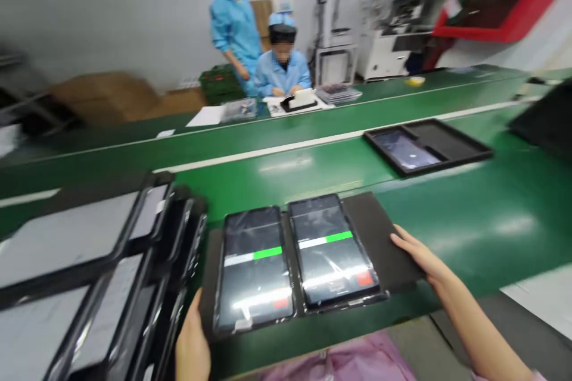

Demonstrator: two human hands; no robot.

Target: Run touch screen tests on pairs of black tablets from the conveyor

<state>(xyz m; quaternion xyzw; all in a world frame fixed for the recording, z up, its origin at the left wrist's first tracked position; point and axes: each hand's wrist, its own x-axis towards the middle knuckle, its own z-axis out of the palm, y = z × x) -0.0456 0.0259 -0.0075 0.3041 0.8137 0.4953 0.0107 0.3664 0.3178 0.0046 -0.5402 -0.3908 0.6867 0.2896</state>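
A flat black board [375, 232] is held level between my two hands above the green surface. Two tablets lie side by side on it, the left tablet [257, 280] and the right tablet [333, 265]. Both have lit screens with a green and white bar and a red patch near the bottom. My left hand [193, 342] grips the board's left edge, its fingertips partly hidden. At the right edge, the fingers of my right hand [413, 250] are closed on the board, with the fingers on top.
Close on the left is a stack of tablets [109, 306]. A black compartment tray [467, 158] holding one tablet [406, 152] sits on the green bench [250, 187]. Across it, one co-worker [286, 71] sits and another person [235, 24] stands. White paper [545, 292] lies at right.
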